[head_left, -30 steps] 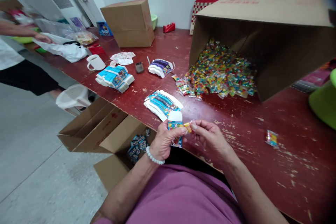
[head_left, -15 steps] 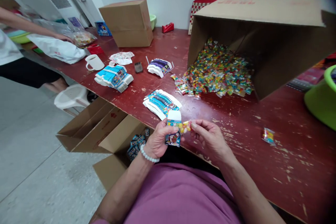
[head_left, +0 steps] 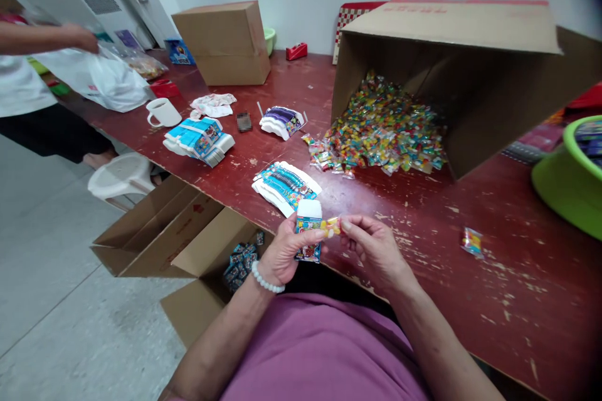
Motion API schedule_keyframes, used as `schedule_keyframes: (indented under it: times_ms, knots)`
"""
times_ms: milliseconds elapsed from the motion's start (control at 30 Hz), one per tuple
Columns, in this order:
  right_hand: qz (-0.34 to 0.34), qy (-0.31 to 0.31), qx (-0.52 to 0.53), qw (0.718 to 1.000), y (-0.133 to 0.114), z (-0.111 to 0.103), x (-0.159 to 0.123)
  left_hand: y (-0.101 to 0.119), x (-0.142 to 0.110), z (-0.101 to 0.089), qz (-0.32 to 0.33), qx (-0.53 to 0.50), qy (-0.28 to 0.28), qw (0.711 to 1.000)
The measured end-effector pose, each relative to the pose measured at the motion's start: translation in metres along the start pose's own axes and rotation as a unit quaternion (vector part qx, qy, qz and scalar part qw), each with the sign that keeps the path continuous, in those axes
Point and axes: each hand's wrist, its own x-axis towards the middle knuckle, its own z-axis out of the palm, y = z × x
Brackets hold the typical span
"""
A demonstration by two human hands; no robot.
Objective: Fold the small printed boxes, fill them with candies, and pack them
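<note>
My left hand (head_left: pixel 286 252) grips a small blue printed candy box (head_left: pixel 309 222) upright, its white top flap raised. Pinched in my right hand (head_left: pixel 369 244) is a clear packet of candy (head_left: pixel 332 226) with yellow and red pieces, held against the box's right side. Just beyond lies a fanned stack of flat blue cartons (head_left: pixel 286 185). A heap of wrapped candy packets (head_left: pixel 385 128) spills out of a large cardboard box (head_left: pixel 451 28) on its side. One loose candy packet (head_left: pixel 471 242) rests on the red table (head_left: pixel 423 301) to the right.
At the left are blue carton bundles (head_left: pixel 200 140), a white mug (head_left: pixel 163 113) and a closed cardboard box (head_left: pixel 226 44). An open carton (head_left: pixel 207 276) below the table edge holds small blue boxes. A green basin (head_left: pixel 564 182) stands right. Another person's hand (head_left: pixel 79 38) is by a white bag (head_left: pixel 113 81).
The other person's hand has risen, lifting part of the white bag. My hands keep nearly the same pose with the candy box and packet. The view has shifted slightly.
</note>
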Motion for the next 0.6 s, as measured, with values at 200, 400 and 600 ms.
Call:
schedule_keyframes:
  times_ms: [200,400,600]
  knots:
    - [0.035,0.008,0.020,0.999,-0.004,-0.002,-0.003,-0.005,0.004,0.007,0.019,0.017,0.013,1.000]
    - [0.039,0.021,0.000,0.999,-0.004,-0.001,-0.001,-0.008,0.010,0.007,0.001,0.018,0.001,1.000]
    - [-0.065,0.131,-0.263,0.954,-0.010,-0.080,0.017,-0.012,0.018,-0.007,-0.035,0.021,-0.025,0.999]
